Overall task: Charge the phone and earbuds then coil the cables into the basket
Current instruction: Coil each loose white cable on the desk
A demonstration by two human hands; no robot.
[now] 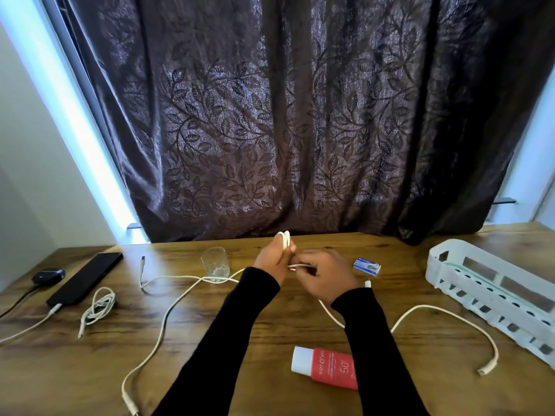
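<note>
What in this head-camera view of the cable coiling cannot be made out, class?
- Head view: where the phone cable leads; the left edge cuts it off.
- The small blue box: print too small to read.
- How many loops the left hand holds: fingers hide them.
- The basket interior: its wall hides it.

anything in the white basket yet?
No cable shows in the white basket; only a pale green strip along its inside is visible. Its near wall hides most of the floor. Both hands hold a white cable.
</note>
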